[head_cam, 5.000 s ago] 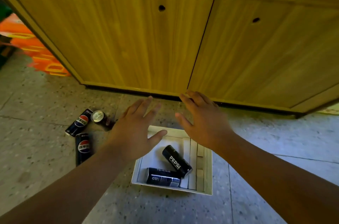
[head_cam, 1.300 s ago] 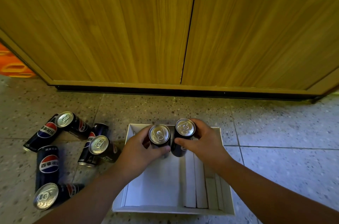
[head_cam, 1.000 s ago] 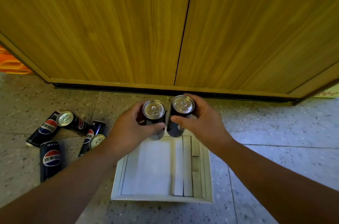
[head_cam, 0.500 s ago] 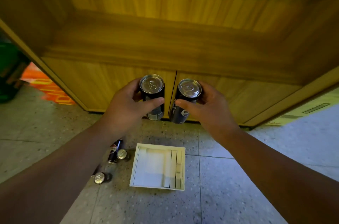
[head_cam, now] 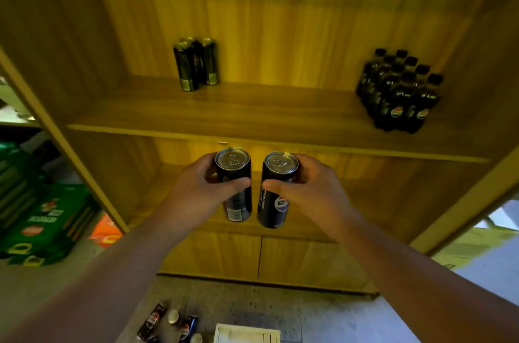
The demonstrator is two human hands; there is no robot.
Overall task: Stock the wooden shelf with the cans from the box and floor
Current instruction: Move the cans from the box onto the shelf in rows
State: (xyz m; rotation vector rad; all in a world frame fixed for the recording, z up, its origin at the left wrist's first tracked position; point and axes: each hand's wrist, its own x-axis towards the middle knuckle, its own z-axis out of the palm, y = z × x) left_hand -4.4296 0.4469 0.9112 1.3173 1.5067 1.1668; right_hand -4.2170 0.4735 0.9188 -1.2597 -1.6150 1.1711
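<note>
My left hand (head_cam: 196,193) grips a tall black Pepsi can (head_cam: 234,174) upright. My right hand (head_cam: 311,191) grips a second black can (head_cam: 276,193), tilted slightly, right beside the first. Both cans hang in front of the lower opening of the wooden shelf (head_cam: 252,123). A small cluster of black cans (head_cam: 195,64) stands at the back left of the upper shelf board. Several loose cans (head_cam: 168,324) lie on the floor at the bottom, left of the white box (head_cam: 247,334), whose top edge only shows.
A pack of dark Pepsi bottles (head_cam: 398,92) stands at the right end of the upper shelf board. Closed cabinet doors (head_cam: 258,255) sit below the open shelves. Green crates (head_cam: 42,219) and an orange pack (head_cam: 105,231) are stacked on the floor to the left.
Both hands picked a can each out of the box and lifted them up from floor level to the open shelf. The view tilted up, and the box now lies empty below.
</note>
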